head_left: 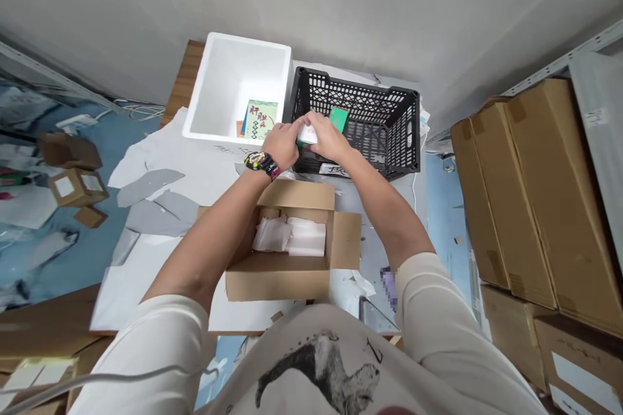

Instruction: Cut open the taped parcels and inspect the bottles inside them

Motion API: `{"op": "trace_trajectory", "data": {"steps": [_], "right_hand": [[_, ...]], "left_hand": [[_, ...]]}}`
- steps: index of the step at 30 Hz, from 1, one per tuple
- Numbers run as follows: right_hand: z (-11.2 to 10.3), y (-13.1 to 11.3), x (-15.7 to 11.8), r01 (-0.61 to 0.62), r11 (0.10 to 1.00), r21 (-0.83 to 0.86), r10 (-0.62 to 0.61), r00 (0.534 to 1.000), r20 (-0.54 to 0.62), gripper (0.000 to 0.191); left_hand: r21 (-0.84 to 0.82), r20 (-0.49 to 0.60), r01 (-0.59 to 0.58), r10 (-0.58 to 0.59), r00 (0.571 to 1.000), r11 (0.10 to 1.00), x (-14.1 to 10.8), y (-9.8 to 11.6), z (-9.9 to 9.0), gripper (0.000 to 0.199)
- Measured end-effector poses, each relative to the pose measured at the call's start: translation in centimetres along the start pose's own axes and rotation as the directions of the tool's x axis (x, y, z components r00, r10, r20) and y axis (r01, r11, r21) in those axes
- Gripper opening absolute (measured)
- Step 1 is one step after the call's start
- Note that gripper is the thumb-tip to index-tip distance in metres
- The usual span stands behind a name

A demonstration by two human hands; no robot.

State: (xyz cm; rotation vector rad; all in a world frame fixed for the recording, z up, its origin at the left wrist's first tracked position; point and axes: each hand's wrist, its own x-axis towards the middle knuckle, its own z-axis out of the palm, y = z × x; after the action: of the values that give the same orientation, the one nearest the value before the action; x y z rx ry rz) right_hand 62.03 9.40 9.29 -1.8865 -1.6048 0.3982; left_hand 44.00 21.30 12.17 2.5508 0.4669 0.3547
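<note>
A small white box with some green (307, 135) is held over the near left corner of the black plastic crate (357, 78). My left hand (282, 145) grips it from the left, and a watch sits on that wrist. On the other side my right hand (327, 137) closes round the same box. Just behind my right hand a green box (339, 118) lies in the crate. To the left stands a white foam box (214, 87), with a green booklet (261, 120) inside. Nearer to me is an open cardboard box (277, 285) holding white wrapped packets (305, 237).
Torn grey and white sheets (150, 185) lie on the left of the table. A purple blurred item (388, 286) lies near the front right edge. Tall cardboard cartons (530, 194) stack on the right; small cartons (78, 187) and plastic litter the floor on the left.
</note>
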Motion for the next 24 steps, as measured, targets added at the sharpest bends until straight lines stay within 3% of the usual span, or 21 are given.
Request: {"op": "trace_trajectory", "data": {"steps": [4, 7, 9, 11, 13, 15, 16, 18, 19, 20, 21, 22, 24], "right_hand": [[2.6, 2.0, 0.9, -0.081, 0.993, 0.088, 0.074, 0.993, 0.088, 0.036], [2.2, 2.3, 1.5, -0.158, 0.973, 0.170, 0.135, 0.981, 0.141, 0.032], [1.0, 1.4, 0.4, -0.167, 0.964, 0.207, 0.153, 0.985, 0.080, 0.032], [-0.4, -0.4, -3.0, -0.137, 0.963, 0.233, 0.156, 0.986, -0.063, 0.036], [-1.3, -2.8, -9.3, -0.135, 0.956, 0.259, 0.197, 0.953, -0.229, 0.039], [-0.9, -5.4, -17.6, -0.216, 0.928, 0.304, 0.320, 0.879, -0.354, 0.041], [-0.2, -6.6, -22.0, -0.294, 0.890, 0.350, 0.424, 0.815, -0.394, 0.042], [2.4, -8.7, -30.0, -0.478, 0.725, 0.496, 0.679, 0.617, -0.397, 0.049], [4.1, -9.7, -33.3, -0.537, 0.604, 0.589, 0.790, 0.501, -0.353, 0.055], [5.8, -10.6, -35.8, -0.555, 0.483, 0.677, 0.868, 0.403, -0.289, 0.062], [7.6, -11.6, -37.6, -0.540, 0.376, 0.753, 0.913, 0.353, -0.204, 0.065], [9.3, -12.5, -38.6, -0.499, 0.273, 0.823, 0.939, 0.324, -0.115, 0.067], [12.2, -14.3, -39.1, -0.398, 0.096, 0.912, 0.941, 0.335, 0.047, 0.066]], "left_hand": [[0.132, 0.073, 0.046, -0.056, 0.996, 0.990, -1.7, -1.0, 0.5, 0.067], [0.154, 0.100, 0.028, -0.044, 0.994, 0.988, -2.2, -0.8, 0.4, 0.058], [0.176, 0.088, 0.022, -0.038, 0.995, 0.984, -2.9, 0.0, -0.3, 0.053], [0.152, 0.045, 0.026, -0.033, 0.998, 0.988, -4.9, 1.0, -1.6, 0.051], [0.067, -0.030, 0.041, -0.039, 0.999, 0.997, -8.6, 1.6, -3.4, 0.051], [-0.033, -0.115, 0.067, -0.070, 0.991, 0.997, -14.0, 1.2, -5.1, 0.050], [-0.078, -0.167, 0.102, -0.114, 0.979, 0.992, -17.1, 0.6, -5.8, 0.048], [-0.153, -0.306, 0.251, -0.287, 0.908, 0.956, -23.4, -1.2, -6.4, 0.050], [-0.216, -0.386, 0.337, -0.397, 0.833, 0.916, -26.3, -2.3, -6.3, 0.057], [-0.315, -0.451, 0.410, -0.515, 0.729, 0.856, -28.9, -3.3, -5.9, 0.065], [-0.440, -0.470, 0.453, -0.629, 0.619, 0.775, -31.1, -4.2, -5.3, 0.072], [-0.552, -0.432, 0.469, -0.718, 0.547, 0.689, -32.8, -4.8, -4.5, 0.077], [-0.721, -0.288, 0.455, -0.824, 0.488, 0.522, -35.2, -5.0, -2.6, 0.078]]}}
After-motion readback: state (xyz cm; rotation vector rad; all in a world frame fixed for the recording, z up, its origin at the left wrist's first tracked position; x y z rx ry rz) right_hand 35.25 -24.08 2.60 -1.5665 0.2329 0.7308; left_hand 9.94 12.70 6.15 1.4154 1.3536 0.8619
